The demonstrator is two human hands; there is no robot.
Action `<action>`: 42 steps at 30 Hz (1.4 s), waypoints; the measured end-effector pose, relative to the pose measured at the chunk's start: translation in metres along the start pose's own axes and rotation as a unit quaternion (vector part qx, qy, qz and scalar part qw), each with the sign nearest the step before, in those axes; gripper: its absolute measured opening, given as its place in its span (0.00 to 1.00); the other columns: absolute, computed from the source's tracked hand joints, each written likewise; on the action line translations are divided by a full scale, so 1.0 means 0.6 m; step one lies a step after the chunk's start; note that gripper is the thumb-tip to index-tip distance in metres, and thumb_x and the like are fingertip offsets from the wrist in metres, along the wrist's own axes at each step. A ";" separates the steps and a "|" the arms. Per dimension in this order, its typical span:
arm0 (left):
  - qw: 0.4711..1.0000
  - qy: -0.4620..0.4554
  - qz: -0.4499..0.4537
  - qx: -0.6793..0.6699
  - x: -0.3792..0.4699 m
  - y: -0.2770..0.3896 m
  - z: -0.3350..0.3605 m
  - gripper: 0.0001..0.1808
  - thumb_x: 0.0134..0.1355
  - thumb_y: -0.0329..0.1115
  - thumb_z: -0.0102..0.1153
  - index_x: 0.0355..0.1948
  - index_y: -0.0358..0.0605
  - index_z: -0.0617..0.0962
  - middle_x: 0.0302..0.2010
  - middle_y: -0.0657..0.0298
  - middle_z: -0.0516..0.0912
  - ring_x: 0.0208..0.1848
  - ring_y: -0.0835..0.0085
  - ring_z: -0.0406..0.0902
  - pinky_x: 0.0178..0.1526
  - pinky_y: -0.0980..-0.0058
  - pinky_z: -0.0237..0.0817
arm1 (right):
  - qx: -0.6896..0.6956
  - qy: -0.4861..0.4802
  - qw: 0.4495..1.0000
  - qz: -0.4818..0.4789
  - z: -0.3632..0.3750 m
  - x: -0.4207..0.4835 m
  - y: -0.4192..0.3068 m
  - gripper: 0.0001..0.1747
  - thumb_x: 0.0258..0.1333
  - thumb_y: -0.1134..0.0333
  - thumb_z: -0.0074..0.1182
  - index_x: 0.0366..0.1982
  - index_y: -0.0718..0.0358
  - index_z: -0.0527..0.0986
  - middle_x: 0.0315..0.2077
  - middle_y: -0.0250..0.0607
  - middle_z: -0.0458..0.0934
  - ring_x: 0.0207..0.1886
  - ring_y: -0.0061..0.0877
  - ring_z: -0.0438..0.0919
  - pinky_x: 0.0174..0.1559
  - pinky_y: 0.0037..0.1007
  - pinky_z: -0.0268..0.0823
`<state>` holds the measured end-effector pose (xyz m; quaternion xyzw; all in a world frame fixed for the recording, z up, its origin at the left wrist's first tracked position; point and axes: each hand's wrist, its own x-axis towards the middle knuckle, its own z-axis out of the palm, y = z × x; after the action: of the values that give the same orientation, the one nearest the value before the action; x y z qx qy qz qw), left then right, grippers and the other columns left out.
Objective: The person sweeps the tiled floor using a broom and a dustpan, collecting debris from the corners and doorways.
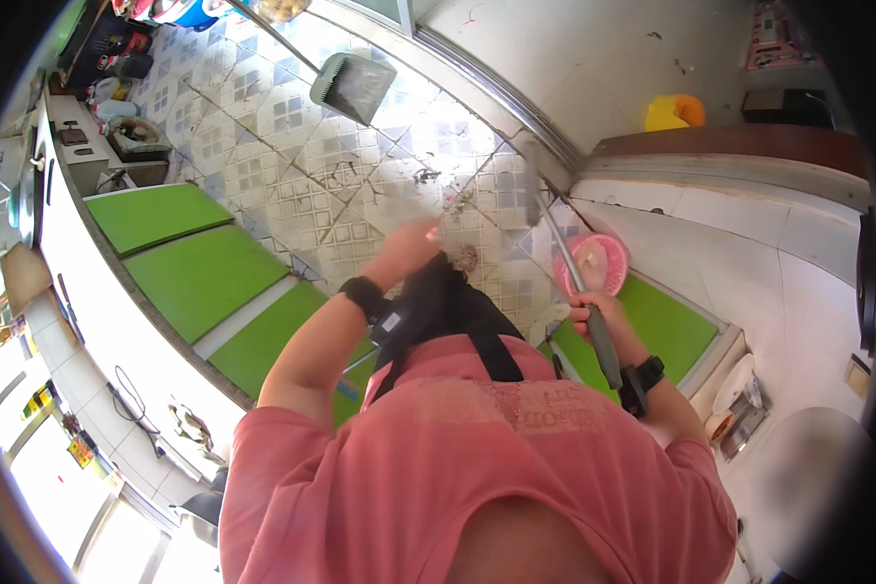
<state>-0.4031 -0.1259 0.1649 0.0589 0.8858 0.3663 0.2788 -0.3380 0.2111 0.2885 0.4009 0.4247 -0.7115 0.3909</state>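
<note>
My right hand [597, 315] grips the grey handle of a broom [566, 252]. Its head is blurred and sits up by the sliding-door track. Over the tiled floor, in front of my dark trousers, is my left hand [407, 252]; blur hides its fingers and whether anything is in them. Dark debris [427, 176] and smaller scraps [458, 200] lie on the floor beyond that hand. Farther off, a long-handled green-grey dustpan [355, 86] rests on the tiles, apart from both hands.
A pink plastic waste basket [613, 266] stands beside the broom handle, against a green cabinet [661, 321]. Green cabinet doors [204, 270] run along the left under a white counter [95, 241]. Bottles [113, 109] line the far left. A metal door track [496, 87] crosses the upper right.
</note>
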 end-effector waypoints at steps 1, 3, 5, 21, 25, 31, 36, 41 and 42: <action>0.999 -0.010 -0.033 -0.012 -0.009 0.005 -0.013 0.17 0.54 0.42 0.53 0.42 0.45 0.75 0.39 0.53 0.79 0.42 0.55 0.75 0.44 0.63 0.67 | -0.046 0.009 0.999 -0.019 -0.034 0.018 0.012 0.06 0.56 0.69 0.44 0.29 0.64 0.67 0.16 0.27 0.66 0.17 0.15 0.67 0.20 0.16 0.64; 0.994 -0.026 -0.102 -0.040 -0.032 0.027 -0.041 0.16 0.54 0.42 0.54 0.41 0.45 0.76 0.36 0.52 0.80 0.40 0.53 0.77 0.42 0.62 0.67 | -0.076 0.017 0.996 -0.043 -0.120 0.080 0.049 0.05 0.55 0.69 0.44 0.27 0.63 0.67 0.17 0.29 0.67 0.18 0.15 0.68 0.20 0.17 0.64; 0.998 0.020 -0.042 -0.052 -0.051 0.023 -0.044 0.16 0.54 0.42 0.54 0.41 0.45 0.76 0.35 0.51 0.80 0.40 0.52 0.76 0.41 0.62 0.67 | -0.069 0.006 0.996 -0.057 -0.192 0.172 0.082 0.05 0.55 0.69 0.44 0.26 0.63 0.66 0.18 0.30 0.67 0.18 0.16 0.68 0.20 0.18 0.64; 0.993 0.046 -0.099 -0.042 -0.111 0.016 0.025 0.16 0.55 0.39 0.55 0.43 0.43 0.75 0.36 0.52 0.81 0.40 0.57 0.78 0.43 0.66 0.68 | -0.091 -0.122 0.988 -0.039 -0.061 0.276 0.041 0.05 0.57 0.69 0.42 0.28 0.62 0.65 0.19 0.27 0.64 0.19 0.14 0.64 0.22 0.17 0.57; 0.994 0.029 -0.102 -0.038 -0.105 0.003 0.024 0.15 0.53 0.39 0.54 0.40 0.46 0.74 0.35 0.57 0.81 0.40 0.56 0.77 0.42 0.64 0.68 | -0.151 -0.135 0.977 -0.068 -0.128 0.241 0.060 0.03 0.56 0.71 0.42 0.32 0.63 0.65 0.21 0.27 0.65 0.19 0.13 0.64 0.21 0.17 0.57; 0.996 -0.003 -0.071 -0.053 -0.079 0.007 0.022 0.14 0.55 0.39 0.52 0.41 0.44 0.75 0.36 0.52 0.80 0.40 0.53 0.76 0.42 0.62 0.67 | 0.038 -0.080 0.996 0.026 -0.052 0.112 0.027 0.04 0.56 0.71 0.43 0.31 0.63 0.64 0.22 0.29 0.67 0.21 0.14 0.66 0.22 0.17 0.60; 0.998 -0.036 0.001 -0.055 -0.048 -0.004 0.029 0.12 0.57 0.40 0.48 0.36 0.44 0.73 0.34 0.49 0.77 0.39 0.48 0.73 0.40 0.59 0.65 | -0.377 -0.127 0.878 -0.265 0.023 0.128 0.045 0.04 0.52 0.71 0.45 0.29 0.64 0.65 0.23 0.31 0.69 0.22 0.18 0.68 0.25 0.21 0.63; 0.995 -0.039 -0.001 -0.096 -0.056 -0.038 0.012 0.11 0.57 0.40 0.48 0.32 0.43 0.72 0.31 0.48 0.77 0.35 0.47 0.73 0.37 0.58 0.64 | 0.034 -0.113 0.990 0.074 0.101 0.296 0.123 0.06 0.51 0.71 0.45 0.23 0.65 0.67 0.21 0.37 0.69 0.24 0.24 0.69 0.27 0.25 0.62; 0.994 -0.035 -0.005 -0.108 -0.063 -0.064 0.016 0.11 0.57 0.40 0.48 0.32 0.43 0.72 0.31 0.48 0.76 0.35 0.47 0.73 0.36 0.58 0.64 | 0.041 -0.118 0.989 0.073 0.140 0.303 0.127 0.07 0.51 0.71 0.45 0.21 0.65 0.67 0.21 0.37 0.69 0.23 0.25 0.68 0.27 0.24 0.62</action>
<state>-0.3622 -0.1592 0.1504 0.0368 0.8310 0.4561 0.3163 -0.3579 0.0696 0.1287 0.3599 0.3155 -0.7403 0.4721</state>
